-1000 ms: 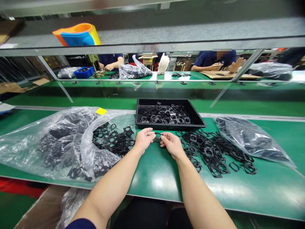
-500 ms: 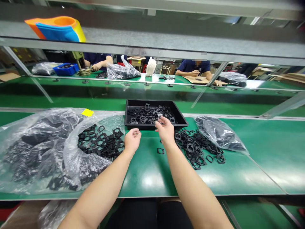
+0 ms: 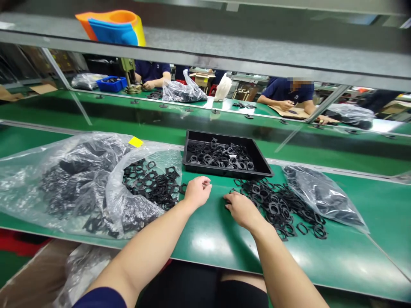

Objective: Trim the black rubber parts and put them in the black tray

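My left hand (image 3: 198, 191) is above the green table, fingers curled together, beside the open plastic bag (image 3: 115, 192) of black square frames (image 3: 160, 188); whatever it holds is hidden. My right hand (image 3: 241, 207) reaches down to the table at the left edge of a pile of black rings (image 3: 276, 203), its fingers bent over something dark that they mostly hide. Behind both hands stands a black tray (image 3: 224, 172) with many small black parts in it.
A closed plastic bag (image 3: 324, 194) of dark parts lies at the right. Above runs a grey shelf (image 3: 240, 47) with an orange, blue and yellow holder (image 3: 112, 32). Two people work across the bench, near a blue bin (image 3: 111, 84).
The view has shifted and tilted. My right hand has come down from the tray's front edge to the table, where a single loose frame lay. My left hand stays near the open bag.
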### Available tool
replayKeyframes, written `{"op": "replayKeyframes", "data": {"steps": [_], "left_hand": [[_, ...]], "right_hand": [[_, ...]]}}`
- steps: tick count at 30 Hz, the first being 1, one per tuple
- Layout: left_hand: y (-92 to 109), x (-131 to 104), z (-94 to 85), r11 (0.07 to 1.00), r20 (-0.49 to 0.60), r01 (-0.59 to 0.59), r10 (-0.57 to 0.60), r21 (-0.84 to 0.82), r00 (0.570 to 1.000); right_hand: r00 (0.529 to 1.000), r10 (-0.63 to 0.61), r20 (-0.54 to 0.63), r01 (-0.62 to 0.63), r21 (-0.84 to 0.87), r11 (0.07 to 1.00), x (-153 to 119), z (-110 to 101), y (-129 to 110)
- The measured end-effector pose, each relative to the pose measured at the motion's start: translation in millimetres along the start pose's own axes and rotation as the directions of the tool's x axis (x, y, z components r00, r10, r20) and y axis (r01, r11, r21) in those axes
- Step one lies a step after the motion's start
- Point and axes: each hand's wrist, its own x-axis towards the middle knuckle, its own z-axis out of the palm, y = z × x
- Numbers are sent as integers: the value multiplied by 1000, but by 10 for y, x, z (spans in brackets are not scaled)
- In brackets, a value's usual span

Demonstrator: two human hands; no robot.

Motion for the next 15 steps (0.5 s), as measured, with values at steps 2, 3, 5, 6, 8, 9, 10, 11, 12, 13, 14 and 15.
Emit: {"op": "replayKeyframes", "data": {"steps": [2,3,5,6,8,9,10,11,12,13,14,15], "left_hand": [[10,-2,-9,999,7,-24,24,31,1000],[19,-2,-21,998,6,-38,37,50,999],[42,-2,-56,991,-7,-67,68,119,998],[55,-2,-79,981,-24,-79,85,179,996],[71,-5,-121,941,-74,-83,113,328,991],[71,-7,-135,915,-102,-62,112,399,988],[65,-11,-143,889,-124,-30,97,456,988],[54,-15,-142,868,-132,2,73,497,989],[40,-19,-134,851,-123,25,46,524,991],[24,-24,-118,841,-99,34,23,540,995],[10,-30,-98,839,-62,25,11,544,998],[0,-35,-76,845,-16,-4,14,535,1000]], "right_hand": [[1000,-12,-22,13,64,998,45,9,4],[999,-13,-43,18,123,992,81,18,4],[992,22,-121,13,278,960,177,59,-13],[981,58,-184,12,360,933,234,94,-32],[925,155,-347,38,491,870,350,191,-87],[887,193,-420,69,533,843,399,250,-119],[853,215,-475,108,564,819,438,310,-148],[832,221,-509,150,590,793,465,368,-171],[826,215,-521,188,614,766,479,420,-186],[831,204,-518,219,642,735,481,463,-190],[843,199,-499,237,678,696,475,496,-186],[861,206,-466,238,725,647,463,518,-175]]}}
